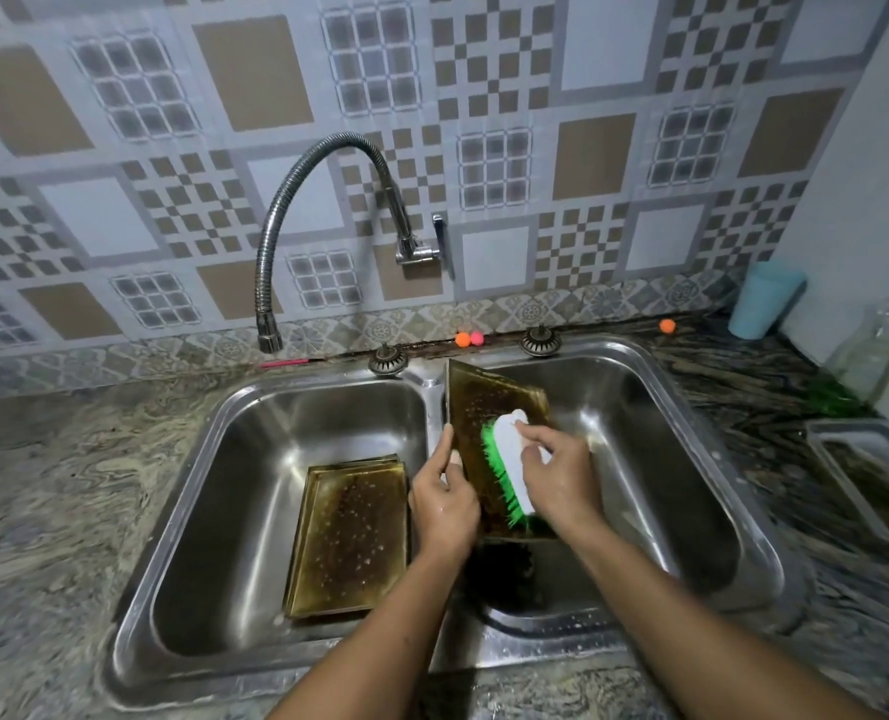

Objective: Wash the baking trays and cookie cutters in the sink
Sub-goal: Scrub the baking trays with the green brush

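Well, over the double sink's (193, 511) right basin the left hand (442, 504) grips the left edge of a tilted, stained baking tray (484, 402), the right hand (556, 475) clasping a white scrub brush (510, 457), green bristles on the tray. Stacked trays (349, 537) lie in the left basin at nine o'clock, their number unclear; a further tray (868, 475) on the counter (743, 402) at three o'clock is cut off.

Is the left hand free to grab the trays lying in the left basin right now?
Probably not yet: the left hand grips the tilted tray under the brush. Nothing covers the stacked trays otherwise.
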Action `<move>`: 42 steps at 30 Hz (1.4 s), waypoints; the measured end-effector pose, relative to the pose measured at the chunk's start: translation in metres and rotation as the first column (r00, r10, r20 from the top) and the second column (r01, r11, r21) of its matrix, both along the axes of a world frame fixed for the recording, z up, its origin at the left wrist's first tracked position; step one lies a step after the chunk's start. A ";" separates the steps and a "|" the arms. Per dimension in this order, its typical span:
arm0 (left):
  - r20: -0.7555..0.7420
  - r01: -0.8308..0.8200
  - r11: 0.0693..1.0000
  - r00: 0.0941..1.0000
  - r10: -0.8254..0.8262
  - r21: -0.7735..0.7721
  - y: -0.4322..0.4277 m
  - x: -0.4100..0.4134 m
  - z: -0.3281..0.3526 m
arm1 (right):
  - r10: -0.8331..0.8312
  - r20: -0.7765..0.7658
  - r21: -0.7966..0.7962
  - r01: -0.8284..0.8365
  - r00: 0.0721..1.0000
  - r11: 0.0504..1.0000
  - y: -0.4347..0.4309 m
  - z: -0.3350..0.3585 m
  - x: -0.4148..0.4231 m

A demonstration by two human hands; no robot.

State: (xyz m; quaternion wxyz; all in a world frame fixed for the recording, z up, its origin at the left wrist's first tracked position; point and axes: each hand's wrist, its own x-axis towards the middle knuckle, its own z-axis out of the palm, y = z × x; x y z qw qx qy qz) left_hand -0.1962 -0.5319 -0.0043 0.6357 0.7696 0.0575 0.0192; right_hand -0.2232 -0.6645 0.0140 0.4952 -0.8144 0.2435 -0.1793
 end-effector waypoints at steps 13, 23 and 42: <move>-0.008 -0.034 0.999 0.999 0.034 -0.022 0.001 0.002 -0.003 | 0.004 0.025 -0.002 -0.004 1.000 1.000 0.004 -0.020 -0.027; -0.054 -0.030 0.999 0.998 0.028 -0.041 0.014 0.008 -0.014 | -0.211 0.073 0.146 0.199 0.975 0.969 -0.051 -0.013 -0.026; -0.381 0.237 0.942 0.870 -0.314 -0.237 -0.040 0.012 -0.003 | 0.059 -0.175 -0.398 -0.126 0.983 0.909 -0.095 0.038 -0.009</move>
